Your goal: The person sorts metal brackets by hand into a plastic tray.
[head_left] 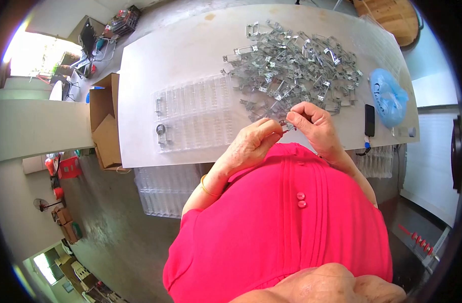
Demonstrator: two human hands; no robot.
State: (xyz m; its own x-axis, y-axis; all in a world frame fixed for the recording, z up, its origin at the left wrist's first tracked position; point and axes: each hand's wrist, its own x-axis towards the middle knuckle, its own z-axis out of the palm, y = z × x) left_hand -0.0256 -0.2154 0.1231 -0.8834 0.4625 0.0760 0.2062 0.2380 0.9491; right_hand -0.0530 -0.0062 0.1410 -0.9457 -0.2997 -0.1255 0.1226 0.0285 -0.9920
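Close to my chest, both hands meet over the near edge of the white table. My left hand (255,144) is closed, its fingers pinching a small metal bracket (290,127). From the other side my right hand (314,127) holds the same piece between thumb and forefinger. Part of the piece is hidden by my fingers. Beyond my hands lies a large pile of similar metal brackets (291,65). To the left is a clear plastic tray (195,108) with rows of slots, two metal parts (161,134) standing in its left end.
A phone (369,120) and a blue plastic bag (387,98) lie on the right of the white table (140,60). An open cardboard box (105,121) stands against its left edge. More clear trays (165,192) sit below the near edge. A round wooden table (390,20) is at the far right.
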